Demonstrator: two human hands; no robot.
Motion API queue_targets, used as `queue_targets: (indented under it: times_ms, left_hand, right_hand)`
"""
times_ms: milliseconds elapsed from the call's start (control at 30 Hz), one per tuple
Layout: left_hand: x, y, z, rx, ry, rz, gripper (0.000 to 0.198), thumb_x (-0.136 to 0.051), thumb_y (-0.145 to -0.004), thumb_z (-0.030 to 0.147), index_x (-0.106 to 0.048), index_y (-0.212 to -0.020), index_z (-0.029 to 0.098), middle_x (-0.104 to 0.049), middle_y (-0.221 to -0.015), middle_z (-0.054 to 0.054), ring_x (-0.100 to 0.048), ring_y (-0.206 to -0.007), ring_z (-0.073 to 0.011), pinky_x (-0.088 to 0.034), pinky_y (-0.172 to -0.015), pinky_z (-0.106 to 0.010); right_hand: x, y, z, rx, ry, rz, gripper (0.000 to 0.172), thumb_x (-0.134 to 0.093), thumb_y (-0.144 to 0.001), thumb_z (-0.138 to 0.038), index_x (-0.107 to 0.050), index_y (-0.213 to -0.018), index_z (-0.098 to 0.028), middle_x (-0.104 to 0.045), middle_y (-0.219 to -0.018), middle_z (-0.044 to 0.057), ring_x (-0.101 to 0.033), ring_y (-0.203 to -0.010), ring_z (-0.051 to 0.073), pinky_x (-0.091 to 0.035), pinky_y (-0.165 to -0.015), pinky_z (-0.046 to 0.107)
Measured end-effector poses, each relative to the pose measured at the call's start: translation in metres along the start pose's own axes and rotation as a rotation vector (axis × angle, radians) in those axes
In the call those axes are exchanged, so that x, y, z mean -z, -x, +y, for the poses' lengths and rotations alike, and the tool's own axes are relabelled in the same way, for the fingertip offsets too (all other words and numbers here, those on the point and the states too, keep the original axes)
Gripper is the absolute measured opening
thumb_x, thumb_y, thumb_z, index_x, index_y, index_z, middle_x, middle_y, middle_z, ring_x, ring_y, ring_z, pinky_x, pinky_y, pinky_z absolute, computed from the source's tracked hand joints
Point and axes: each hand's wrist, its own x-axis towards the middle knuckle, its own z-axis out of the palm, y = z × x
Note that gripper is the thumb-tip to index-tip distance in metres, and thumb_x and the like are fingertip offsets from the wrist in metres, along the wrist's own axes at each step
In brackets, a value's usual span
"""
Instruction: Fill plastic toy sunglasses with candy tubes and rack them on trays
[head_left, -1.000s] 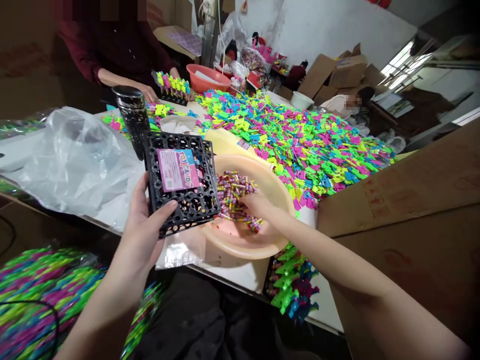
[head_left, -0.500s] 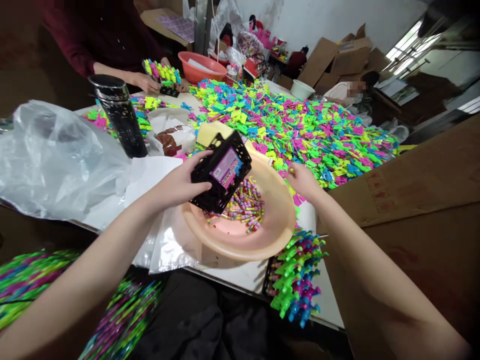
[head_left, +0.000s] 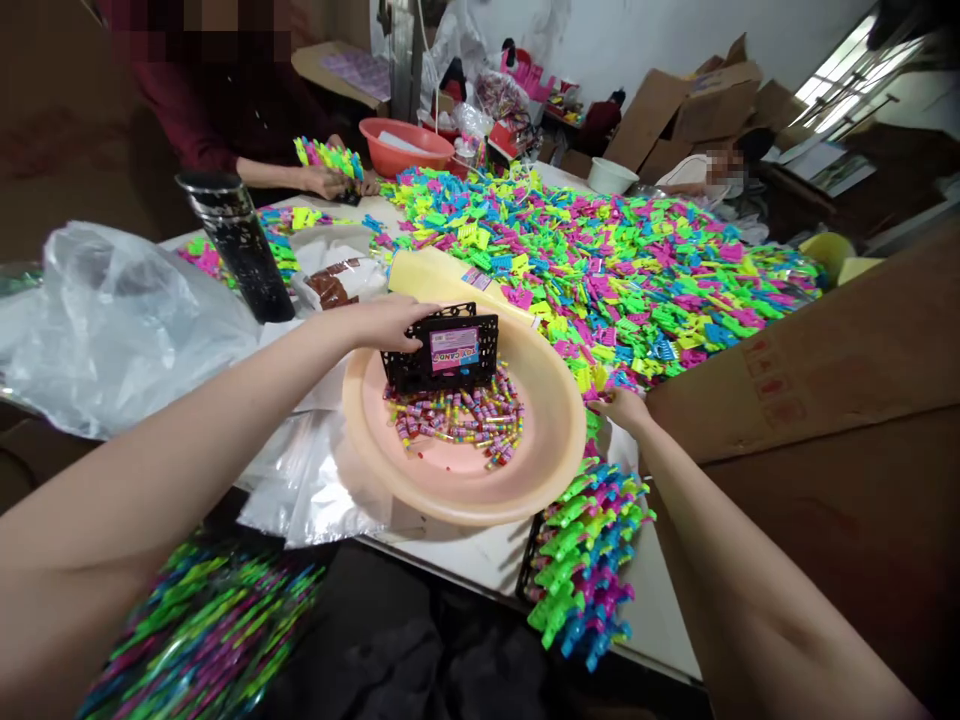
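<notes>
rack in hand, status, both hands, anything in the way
Left hand grips rack, on edge, tubes before it in basin. Right hand at near edge of toy pile, grip unclear. Carton close on that side, possibly cramping reach.

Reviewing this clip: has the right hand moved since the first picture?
Yes. It has gone rightward, out of the basin; the right hand is now just beyond the basin's right rim.

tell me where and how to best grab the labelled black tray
Best, I'd judge, by the upper left corner of the black tray, from the left and above, where the left hand grips it. The tray is tipped on edge with its labelled face toward the wearer, so that corner stands up, while small tubes in the basin lie by its lower edge.
</notes>
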Motion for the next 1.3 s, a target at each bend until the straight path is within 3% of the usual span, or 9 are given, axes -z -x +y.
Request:
queue_targets:
  times_ms: [200, 333, 467, 600, 767, 933, 1033, 1133, 1300]
  left_hand:
    - [-0.008, 0.013, 0.020, 0.061, -0.275, 0.053, 0.063, -0.043, -0.080, 0.034, -0.030, -0.138, 0.016, -0.047, -0.131, -0.015, -0.046, -0.114, -0.0309, -0.036, -0.093, -0.040]
    - [-0.021, 0.024, 0.030, 0.001, -0.315, 0.144, 0.058, -0.044, -0.081, 0.028, -0.032, -0.137, 0.019, -0.035, -0.142, -0.012, -0.038, -0.123, -0.0301, -0.030, -0.100, -0.043]
    - [-0.033, 0.031, 0.034, -0.032, -0.318, 0.146, 0.055, -0.046, -0.082, 0.023, -0.035, -0.136, 0.019, -0.038, -0.141, -0.013, -0.035, -0.126, -0.0309, -0.027, -0.101, -0.046]
    - [-0.033, 0.040, 0.057, -0.052, -0.272, 0.178, 0.052, -0.049, -0.081, 0.020, -0.041, -0.133, 0.016, -0.040, -0.139, -0.015, -0.036, -0.125, -0.0334, -0.025, -0.102, -0.050]
    - [-0.027, 0.081, 0.150, -0.241, 0.340, 0.275, 0.041, -0.046, -0.087, 0.031, -0.046, -0.126, 0.018, -0.049, -0.131, -0.011, -0.041, -0.122, -0.0240, -0.030, -0.103, -0.040]
    - [-0.045, 0.124, 0.233, -0.057, 1.240, 0.149, 0.036, -0.065, -0.074, 0.032, -0.052, -0.104, 0.019, -0.061, -0.099, -0.006, -0.058, -0.085, -0.0167, -0.047, -0.076, -0.028]
    - [-0.059, 0.136, 0.247, 0.160, 1.504, 0.252, 0.019, -0.065, -0.074, 0.027, -0.052, -0.083, 0.018, -0.056, -0.076, 0.002, -0.052, -0.069, -0.0098, -0.044, -0.065, -0.020]
    - [-0.066, 0.146, 0.246, 0.321, 1.646, 0.323, 0.018, -0.067, -0.072, 0.023, -0.052, -0.081, 0.018, -0.053, -0.073, 0.005, -0.048, -0.066, -0.0066, -0.042, -0.064, -0.017]
    - [-0.066, 0.160, 0.243, 0.421, 1.767, 0.281, 0.021, -0.070, -0.068, 0.023, -0.056, -0.082, 0.016, -0.058, -0.077, 0.004, -0.052, -0.071, -0.0070, -0.044, -0.071, -0.018]
  right_hand:
    - [0.000, 0.006, 0.003, -0.041, -0.157, 0.053, 0.026, -0.071, -0.055, -0.036, -0.052, -0.055, -0.018, -0.054, -0.051, -0.001, -0.050, -0.053, 0.016, -0.034, -0.052, 0.027]
    - [0.022, 0.026, -0.002, -0.035, -0.262, 0.074, 0.029, -0.071, -0.055, -0.039, -0.050, -0.055, -0.018, -0.052, -0.048, -0.003, -0.047, -0.050, 0.013, -0.032, -0.050, 0.026]
    - [0.064, 0.070, -0.018, 0.026, -0.356, 0.122, 0.031, -0.066, -0.062, -0.046, -0.053, -0.066, -0.018, -0.057, -0.057, -0.001, -0.049, -0.055, 0.014, -0.034, -0.052, 0.025]
    - [0.103, 0.144, -0.047, 0.240, -0.632, 0.093, 0.031, -0.066, -0.066, -0.046, -0.056, -0.075, -0.019, -0.061, -0.066, 0.000, -0.052, -0.060, 0.014, -0.038, -0.055, 0.025]
    - [0.112, 0.237, -0.093, 0.273, -0.914, 0.008, 0.024, -0.069, -0.068, -0.040, -0.060, -0.074, -0.019, -0.061, -0.065, 0.000, -0.053, -0.057, 0.013, -0.040, -0.052, 0.025]
    - [0.083, 0.285, -0.125, 0.269, -1.127, 0.034, 0.019, -0.069, -0.070, -0.037, -0.062, -0.074, -0.019, -0.062, -0.069, 0.000, -0.056, -0.063, 0.014, -0.044, -0.057, 0.025]
    - [0.063, 0.299, -0.130, 0.218, -1.231, 0.193, 0.023, -0.055, -0.083, -0.041, -0.065, -0.078, -0.022, -0.062, -0.080, 0.002, -0.057, -0.075, 0.015, -0.045, -0.063, 0.024]
    - [0.050, 0.307, -0.127, 0.170, -1.374, 0.317, 0.038, -0.041, -0.089, -0.049, -0.064, -0.074, -0.022, -0.059, -0.076, 0.001, -0.055, -0.072, 0.013, -0.043, -0.062, 0.024]
    - [0.049, 0.316, -0.127, 0.069, -1.528, 0.062, 0.023, -0.063, -0.076, -0.046, -0.064, -0.078, -0.023, -0.059, -0.071, -0.002, -0.051, -0.060, 0.010, -0.041, -0.055, 0.020]
